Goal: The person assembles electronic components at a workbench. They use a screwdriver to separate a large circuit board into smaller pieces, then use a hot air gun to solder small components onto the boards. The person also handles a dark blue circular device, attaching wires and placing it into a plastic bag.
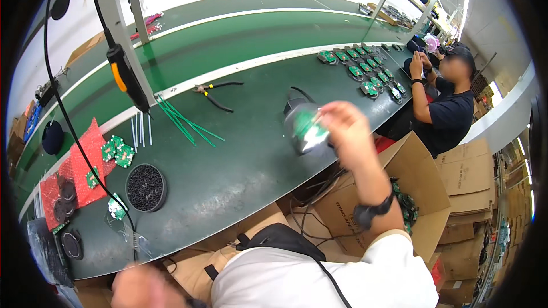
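My right hand [345, 128] reaches over the bench, fingers closed at the edge of a green circuit board [305, 122]. Motion blurs the board, and a bright glare lies on its lower part. A dark housing [297, 101] shows just behind it; whether the two are joined I cannot tell. My left hand [140, 288] is low at the near left, off the bench's front edge and smeared by motion, its fingers unclear. Closest to it on the bench are a clear plastic piece [137, 242], a single green board [117, 207] and a round bowl of small black screws [146, 187].
Pliers [214, 94], green strips [182, 120] and a hanging electric screwdriver [127, 77] are farther back. Rows of boards [365, 68] stand at the far right near a seated co-worker [448, 97]. Red bubble wrap [85, 159] lies left. An open carton [419, 182] stands below my right arm.
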The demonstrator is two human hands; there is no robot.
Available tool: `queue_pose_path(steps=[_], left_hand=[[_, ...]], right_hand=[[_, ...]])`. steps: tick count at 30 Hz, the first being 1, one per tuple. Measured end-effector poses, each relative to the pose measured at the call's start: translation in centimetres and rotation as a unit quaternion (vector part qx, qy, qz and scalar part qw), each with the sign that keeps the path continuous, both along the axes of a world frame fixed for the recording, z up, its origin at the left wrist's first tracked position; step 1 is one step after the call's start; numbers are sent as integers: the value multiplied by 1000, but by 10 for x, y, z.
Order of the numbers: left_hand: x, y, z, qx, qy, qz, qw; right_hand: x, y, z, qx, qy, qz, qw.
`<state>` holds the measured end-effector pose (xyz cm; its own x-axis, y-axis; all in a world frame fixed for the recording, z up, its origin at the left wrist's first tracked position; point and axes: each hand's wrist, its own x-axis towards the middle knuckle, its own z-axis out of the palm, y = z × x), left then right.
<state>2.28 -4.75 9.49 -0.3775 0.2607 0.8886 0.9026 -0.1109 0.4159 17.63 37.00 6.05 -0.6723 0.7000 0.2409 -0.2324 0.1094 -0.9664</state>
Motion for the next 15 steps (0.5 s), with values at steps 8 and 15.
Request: queue_pose_path(steps=[8, 15], left_hand=[[18, -31, 46, 90, 223, -86, 967], [24, -42, 62, 80, 260, -53, 961]], right_hand=[[26, 270, -79, -112, -59, -278, 952], [-30, 341, -106, -91, -148, -372, 912]])
